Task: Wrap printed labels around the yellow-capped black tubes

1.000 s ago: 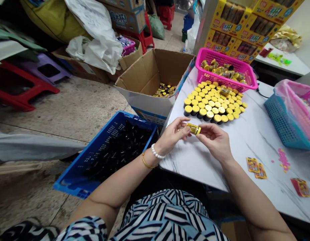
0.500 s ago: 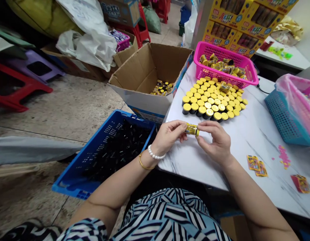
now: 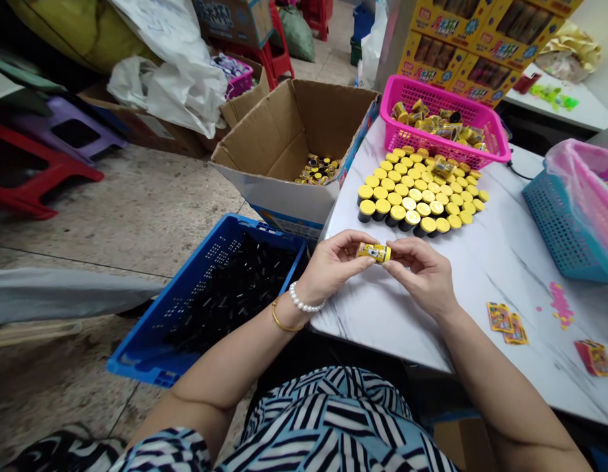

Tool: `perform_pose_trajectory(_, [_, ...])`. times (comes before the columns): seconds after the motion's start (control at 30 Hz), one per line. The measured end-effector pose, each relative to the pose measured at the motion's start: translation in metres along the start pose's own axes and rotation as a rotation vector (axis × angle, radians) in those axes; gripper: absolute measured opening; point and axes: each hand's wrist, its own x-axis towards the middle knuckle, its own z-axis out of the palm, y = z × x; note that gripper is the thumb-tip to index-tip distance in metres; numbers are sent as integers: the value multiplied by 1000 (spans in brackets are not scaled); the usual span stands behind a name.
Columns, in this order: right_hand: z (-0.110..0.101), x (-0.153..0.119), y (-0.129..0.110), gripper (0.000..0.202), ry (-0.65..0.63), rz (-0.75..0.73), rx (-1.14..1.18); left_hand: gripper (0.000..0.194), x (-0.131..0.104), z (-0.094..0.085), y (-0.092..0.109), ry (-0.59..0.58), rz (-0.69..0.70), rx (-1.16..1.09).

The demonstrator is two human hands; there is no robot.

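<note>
A small yellow-wrapped tube (image 3: 373, 252) lies sideways between my hands, above the table's near left part. My left hand (image 3: 333, 262) pinches its left end, thumb in front. The fingertips of my right hand (image 3: 419, 267) close on its right end, where a yellow rim shows. Beyond my hands, many black tubs with yellow lids (image 3: 415, 196) stand upright close together, and one wrapped tube (image 3: 442, 168) lies on top of them. Behind these, a pink basket (image 3: 449, 98) holds more wrapped tubes.
Left of the white table (image 3: 382, 314) stand an open carton (image 3: 284, 196) with wrapped tubes and a blue crate (image 3: 132, 354) of black pieces. Cards (image 3: 505, 321), pink bits (image 3: 560, 305) and a teal basket (image 3: 554, 223) are at the right.
The wrapped tube has turned so its printed side shows more. My right fingers have moved in onto its right end, and my left thumb has shifted along it.
</note>
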Motion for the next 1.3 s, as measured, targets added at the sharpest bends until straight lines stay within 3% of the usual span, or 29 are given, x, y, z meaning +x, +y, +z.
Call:
perform_pose_trajectory(0.2, [9,0,0,24,-33,318,218,22,-2,4,5,-60,107,113])
perform_pose_trajectory(0.33, [13,-3,1,29,42,62,89,40,-2,4,5,36,-50,50])
perform_pose_trajectory(0.43, [13,-6,3,29,54,-70,-31,41,-3,4,6,28,-125,70])
perform_pose_trajectory(0.63, [13,-3,4,26,70,119,160,39,-2,2,7,-34,-174,87])
perform_pose_trajectory(0.77, [7,0,3,35,-124,221,278,42,5,-2,6,-136,-308,35])
perform_pose_trajectory(0.87, [0,0,3,41,-173,109,221,47,10,-3,7,-156,-405,-63])
perform_pose_trajectory(0.97, [-3,0,3,23,-111,-61,75,50,10,-1,9,-167,-470,-242])
perform_pose_trajectory(1.07, [-2,-2,0,23,-22,-168,-40,51,5,4,10,-133,-528,-418])
perform_pose_trajectory(1.2, [1,-7,-5,28,15,-207,-111,52,-3,10,13,-97,-615,-426])
perform_pose_trajectory(1.3, [1,-9,-7,20,53,-255,-136,54,-6,12,12,-89,-633,-415])
